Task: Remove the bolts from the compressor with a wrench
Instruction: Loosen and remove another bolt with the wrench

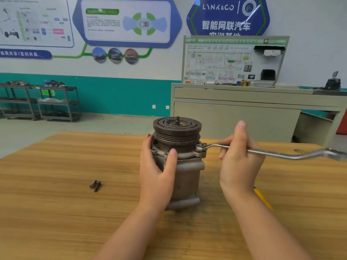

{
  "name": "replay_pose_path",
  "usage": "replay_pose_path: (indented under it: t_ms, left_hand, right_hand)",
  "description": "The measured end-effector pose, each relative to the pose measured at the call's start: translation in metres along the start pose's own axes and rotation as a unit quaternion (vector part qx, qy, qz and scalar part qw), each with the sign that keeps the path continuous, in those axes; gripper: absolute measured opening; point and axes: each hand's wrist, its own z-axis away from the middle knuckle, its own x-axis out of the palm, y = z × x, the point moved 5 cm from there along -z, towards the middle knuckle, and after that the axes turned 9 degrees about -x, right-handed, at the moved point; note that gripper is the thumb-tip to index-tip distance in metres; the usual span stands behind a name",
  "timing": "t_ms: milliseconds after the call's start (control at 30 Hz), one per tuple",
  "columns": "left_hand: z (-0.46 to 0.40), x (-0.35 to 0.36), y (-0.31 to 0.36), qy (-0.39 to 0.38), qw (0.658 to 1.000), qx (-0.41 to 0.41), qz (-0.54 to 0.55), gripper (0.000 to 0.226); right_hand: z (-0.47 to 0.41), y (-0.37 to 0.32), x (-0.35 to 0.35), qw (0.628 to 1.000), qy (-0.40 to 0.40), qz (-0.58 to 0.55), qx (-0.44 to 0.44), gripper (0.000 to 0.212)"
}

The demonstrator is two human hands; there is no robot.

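An automotive air-conditioning compressor (pixel 178 158) stands upright, pulley end up, near the middle of our wooden bench (pixel 56 212), where we are partway through taking out its housing bolts. A ring wrench (pixel 262 152) is seated on a bolt (pixel 199 147) at the flange's right-hand edge, its long cranked handle running out to the right. Our right hand (pixel 237 156) grasps the shank close to the ring end, fingers wrapped behind it, while our left hand (pixel 156 166) clasps the compressor body, thumb across the front, to hold it steady. Two bolts (pixel 95 185), already out, lie together on the bench well to the left. We judge the present step to be loosening this bolt; the next move calls for a firm sweep of the handle with the body braced against turning, then spinning the bolt free. A yellow object (pixel 262 200) shows partly behind our right forearm.
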Motion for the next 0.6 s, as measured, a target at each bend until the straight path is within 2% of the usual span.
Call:
replay_pose_path:
  t_ms: [100,167,267,333,400,500,600]
  left_hand:
    - [0.0,0.0,0.0,0.004,1.0,0.002,0.001,0.067]
    - [0.0,-0.001,0.0,0.009,1.0,0.003,0.002,0.067]
    - [0.0,0.0,0.001,0.013,1.0,0.009,0.006,0.071]
    - [-0.001,0.0,0.0,0.014,1.0,0.01,0.008,0.072]
    - [-0.001,-0.001,-0.002,0.011,1.0,0.01,0.008,0.075]
    - [-0.002,-0.001,-0.002,0.007,1.0,0.008,-0.002,0.071]
    - [-0.002,-0.001,-0.002,0.0,1.0,0.003,-0.007,0.068]
  right_hand:
    - [-0.009,0.036,0.0,0.965,0.007,-0.101,0.241,0.058]
    - [-0.013,0.053,0.006,0.917,-0.041,-0.161,0.364,0.042]
    - [-0.013,0.061,0.012,0.869,-0.107,-0.213,0.435,0.035]
    - [-0.012,0.062,0.011,0.858,-0.113,-0.237,0.441,0.031]
    - [-0.012,0.059,0.008,0.866,-0.086,-0.245,0.427,0.037]
    - [-0.021,0.043,-0.003,0.932,-0.019,-0.202,0.302,0.043]
    - [-0.025,0.017,-0.01,0.989,-0.019,-0.058,0.132,0.047]
